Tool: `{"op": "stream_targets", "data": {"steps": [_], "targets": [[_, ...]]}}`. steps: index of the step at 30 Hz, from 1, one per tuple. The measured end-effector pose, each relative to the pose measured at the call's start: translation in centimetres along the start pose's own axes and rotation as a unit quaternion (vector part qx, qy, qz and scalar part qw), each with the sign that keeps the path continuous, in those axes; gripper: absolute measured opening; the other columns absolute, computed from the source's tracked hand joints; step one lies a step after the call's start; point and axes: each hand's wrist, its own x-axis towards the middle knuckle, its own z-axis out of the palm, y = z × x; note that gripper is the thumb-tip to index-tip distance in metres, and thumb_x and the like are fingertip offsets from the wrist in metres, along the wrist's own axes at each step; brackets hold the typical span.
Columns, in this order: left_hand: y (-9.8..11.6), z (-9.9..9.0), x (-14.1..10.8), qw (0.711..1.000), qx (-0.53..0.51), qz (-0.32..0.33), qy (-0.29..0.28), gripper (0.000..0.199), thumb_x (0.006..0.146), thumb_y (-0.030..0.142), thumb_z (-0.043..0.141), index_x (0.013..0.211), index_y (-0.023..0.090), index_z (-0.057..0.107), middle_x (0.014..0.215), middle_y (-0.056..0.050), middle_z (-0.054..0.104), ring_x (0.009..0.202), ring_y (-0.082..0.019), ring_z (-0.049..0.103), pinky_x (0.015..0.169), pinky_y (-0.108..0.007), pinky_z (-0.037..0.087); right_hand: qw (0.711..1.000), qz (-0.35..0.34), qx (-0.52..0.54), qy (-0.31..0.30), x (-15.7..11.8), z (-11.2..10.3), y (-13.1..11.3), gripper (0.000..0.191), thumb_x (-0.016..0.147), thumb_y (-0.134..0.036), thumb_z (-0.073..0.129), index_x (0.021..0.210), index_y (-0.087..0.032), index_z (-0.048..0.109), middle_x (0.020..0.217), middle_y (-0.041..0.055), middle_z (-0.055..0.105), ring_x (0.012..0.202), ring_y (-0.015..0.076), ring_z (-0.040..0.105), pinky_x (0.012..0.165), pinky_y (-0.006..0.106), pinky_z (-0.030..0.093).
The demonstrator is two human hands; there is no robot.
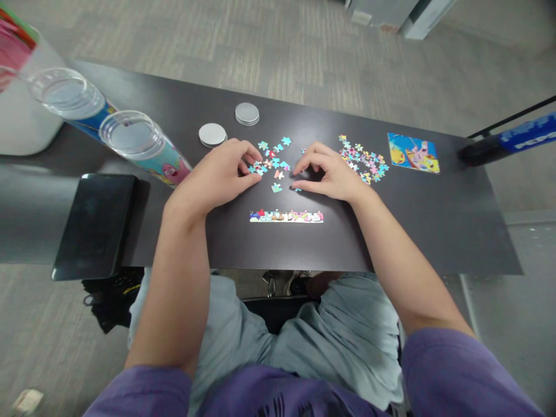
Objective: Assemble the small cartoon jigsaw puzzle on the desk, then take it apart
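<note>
Loose jigsaw pieces [276, 163] lie scattered on the dark table between my two hands. My left hand [228, 176] rests at their left side, thumb and fingers curved but apart, the fingertips touching or just beside some pieces. On the right, my right hand [328, 174] is arched over the tabletop with thumb and forefinger apart; a piece shows by its thumb, and its palm hides what is under it. Nearer to me lies a joined strip of jigsaw pieces [286, 216] with a straight lower edge. Beyond my right hand spreads a second pile of pieces [365, 159].
A picture card [413, 153] lies at the right, near a blue-and-black cylinder [508, 139]. Round silver lids [212, 134] sit toward the far edge. At left stand clear-topped tubes [145, 147], a black tablet-like object [95, 226] and a white container [26, 116].
</note>
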Motion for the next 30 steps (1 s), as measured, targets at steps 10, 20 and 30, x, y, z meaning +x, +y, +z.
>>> {"op": "stream_targets", "data": {"steps": [10, 20, 30], "targets": [[3.5, 0.8, -0.2, 0.995, 0.084, 0.043, -0.038, 0.032, 0.105, 0.035, 0.094, 0.135, 0.029, 0.086, 0.15, -0.01, 0.079, 0.127, -0.031, 0.08, 0.124, -0.056, 0.067, 0.999, 0.031, 0.01, 0.008, 0.0, -1.2, 0.0, 0.04, 0.094, -0.079, 0.106, 0.105, -0.043, 0.091, 0.116, 0.0096, 0.076, 0.101, 0.0369, 0.063, 0.091, 0.062, 0.057], [3.6, 1.8, 0.2, 0.991, 0.132, 0.006, -0.011, 0.027, 0.113, 0.047, 0.08, 0.133, 0.033, 0.091, 0.144, -0.009, 0.079, 0.135, -0.039, 0.077, 0.127, -0.059, 0.064, 0.999, 0.033, -0.015, -0.007, 0.1, -1.9, -0.2, 0.041, 0.097, -0.076, 0.104, 0.108, -0.038, 0.093, 0.121, 0.0096, 0.079, 0.1, 0.0329, 0.061, 0.102, 0.06, 0.051], [3.9, 2.9, 0.5, 0.991, 0.131, 0.026, 0.003, 0.014, 0.112, 0.05, 0.087, 0.114, 0.037, 0.091, 0.135, -0.01, 0.083, 0.142, -0.048, 0.077, 0.125, -0.07, 0.061, 0.997, 0.068, -0.021, -0.013, 0.2, -2.0, -1.6, 0.04, 0.095, -0.078, 0.103, 0.104, -0.041, 0.089, 0.116, 0.0066, 0.078, 0.107, 0.0361, 0.06, 0.11, 0.062, 0.051]]}}
